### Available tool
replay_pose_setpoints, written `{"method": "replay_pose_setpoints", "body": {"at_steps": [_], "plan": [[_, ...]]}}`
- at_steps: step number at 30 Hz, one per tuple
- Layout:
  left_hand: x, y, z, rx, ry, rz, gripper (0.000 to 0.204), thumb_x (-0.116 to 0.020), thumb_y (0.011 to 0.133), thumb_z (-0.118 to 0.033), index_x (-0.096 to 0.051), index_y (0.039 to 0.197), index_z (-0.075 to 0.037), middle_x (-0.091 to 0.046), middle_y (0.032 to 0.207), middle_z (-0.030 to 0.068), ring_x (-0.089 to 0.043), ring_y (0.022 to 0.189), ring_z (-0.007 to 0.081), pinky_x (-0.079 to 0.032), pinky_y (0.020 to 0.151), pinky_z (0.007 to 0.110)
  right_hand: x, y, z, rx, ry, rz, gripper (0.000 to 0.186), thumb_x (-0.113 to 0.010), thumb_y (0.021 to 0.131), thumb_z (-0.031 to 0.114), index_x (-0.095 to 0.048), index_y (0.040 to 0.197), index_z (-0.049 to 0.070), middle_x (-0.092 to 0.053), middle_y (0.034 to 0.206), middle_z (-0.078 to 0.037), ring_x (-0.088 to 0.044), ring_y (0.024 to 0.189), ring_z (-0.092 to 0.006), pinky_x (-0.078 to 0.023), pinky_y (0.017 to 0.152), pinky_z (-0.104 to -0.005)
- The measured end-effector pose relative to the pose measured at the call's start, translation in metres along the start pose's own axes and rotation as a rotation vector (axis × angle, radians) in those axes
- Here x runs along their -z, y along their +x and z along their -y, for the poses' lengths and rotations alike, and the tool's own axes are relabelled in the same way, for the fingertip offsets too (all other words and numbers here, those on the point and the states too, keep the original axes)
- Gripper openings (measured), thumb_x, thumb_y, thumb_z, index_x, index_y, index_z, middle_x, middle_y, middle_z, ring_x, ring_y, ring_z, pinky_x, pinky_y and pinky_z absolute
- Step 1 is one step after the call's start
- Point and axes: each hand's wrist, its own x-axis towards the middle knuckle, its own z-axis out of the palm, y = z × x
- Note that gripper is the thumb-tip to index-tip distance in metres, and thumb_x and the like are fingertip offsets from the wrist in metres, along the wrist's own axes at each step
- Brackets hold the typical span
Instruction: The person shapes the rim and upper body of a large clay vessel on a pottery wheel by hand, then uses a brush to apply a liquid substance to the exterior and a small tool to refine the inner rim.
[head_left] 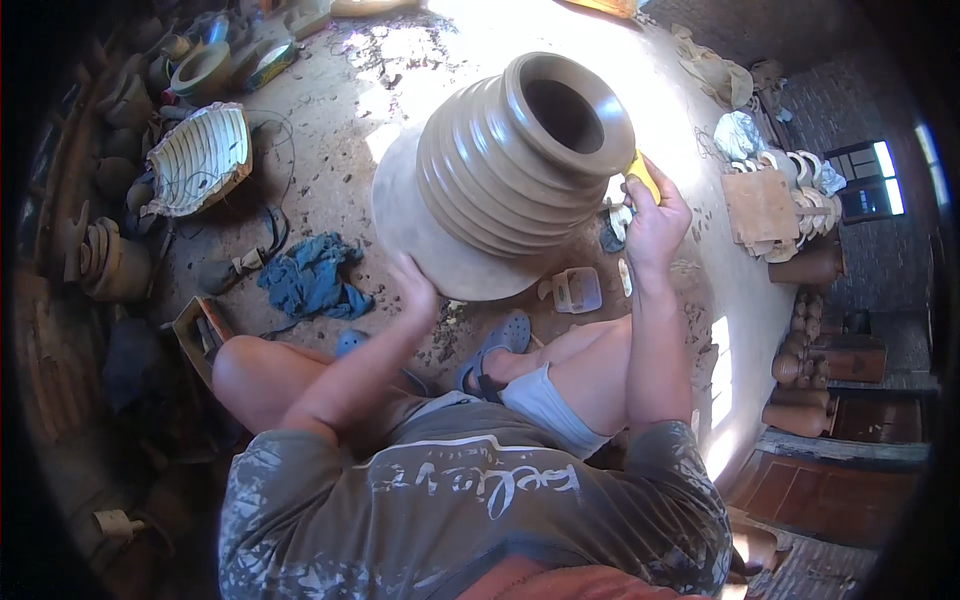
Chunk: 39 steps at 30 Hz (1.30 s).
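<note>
A large wet clay pot (490, 170) with ridged walls and a wide round mouth stands on a round wheel head (400, 210). My right hand (657, 218) is closed on a small yellow piece (643, 178), held against the outer right side of the pot's rim. Whether it is a sponge or a scraper I cannot make out. My left hand (412, 288) rests at the near left edge of the wheel head, below the pot, its fingers stretched out and holding nothing.
A blue cloth (315, 275) lies on the floor at left, near a white ribbed mould (205, 155). A clear plastic tub (577, 290) sits just right of the wheel. Clay pots (800, 370) line the right side, beside a brown board (757, 208).
</note>
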Motion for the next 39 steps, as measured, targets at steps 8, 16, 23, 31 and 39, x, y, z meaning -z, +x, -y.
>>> {"method": "replay_pose_setpoints", "body": {"at_steps": [8, 16, 23, 31, 39], "plan": [[0.009, -0.018, -0.017, 0.275, -0.197, 0.194, 0.085, -0.041, 0.105, -0.064, -0.027, 0.160, 0.000, -0.035, 0.163, 0.0197, -0.038, 0.148, 0.0297, -0.031, 0.120, 0.042, -0.003, 0.003, 0.006, 0.025, -0.024, -0.015, 0.037, -0.065, 0.092, -0.005, -0.067, 0.128, -0.010, -0.072, 0.093, -0.009, -0.060, 0.073, -0.0076, -0.049, 0.066, -0.0210], [0.002, -0.060, 0.033, 0.139, -0.011, 0.207, 0.078, -0.035, 0.108, -0.060, -0.031, 0.156, 0.000, -0.043, 0.156, 0.0176, -0.039, 0.145, 0.0331, -0.029, 0.121, 0.045, -0.009, 0.008, 0.011, 0.087, -0.174, 0.019, 0.039, -0.063, 0.092, 0.001, -0.067, 0.130, -0.008, -0.074, 0.097, -0.009, -0.064, 0.080, -0.0092, -0.051, 0.072, -0.0230], [0.017, 0.019, -0.031, 0.149, -0.226, 0.215, 0.090, -0.042, 0.104, -0.066, -0.026, 0.158, 0.004, -0.041, 0.158, 0.0241, -0.045, 0.143, 0.0319, -0.031, 0.121, 0.044, 0.005, 0.021, 0.011, 0.223, -0.417, 0.084, 0.038, -0.060, 0.093, 0.005, -0.069, 0.129, -0.004, -0.075, 0.094, -0.009, -0.065, 0.079, -0.0094, -0.053, 0.073, -0.0271], [0.010, -0.065, 0.039, 0.301, 0.113, 0.438, 0.084, -0.045, 0.106, -0.058, -0.020, 0.160, 0.001, -0.036, 0.162, 0.0229, -0.038, 0.148, 0.0331, -0.030, 0.122, 0.044, 0.001, 0.031, 0.032, 0.377, -0.657, 0.191, 0.037, -0.059, 0.094, 0.006, -0.072, 0.129, 0.004, -0.057, 0.060, -0.002, -0.051, 0.057, -0.0057, -0.045, 0.056, -0.0288], [0.027, 0.089, -0.041, 0.086, -0.390, 0.391, 0.085, -0.040, 0.106, -0.061, -0.022, 0.160, 0.002, -0.038, 0.159, 0.0261, -0.041, 0.145, 0.0325, -0.030, 0.121, 0.045, 0.014, 0.039, 0.038, 0.439, -0.785, 0.287, 0.036, -0.059, 0.094, 0.006, -0.073, 0.127, 0.005, -0.065, 0.065, -0.012, -0.058, 0.059, -0.0116, -0.049, 0.061, -0.0320]]}}
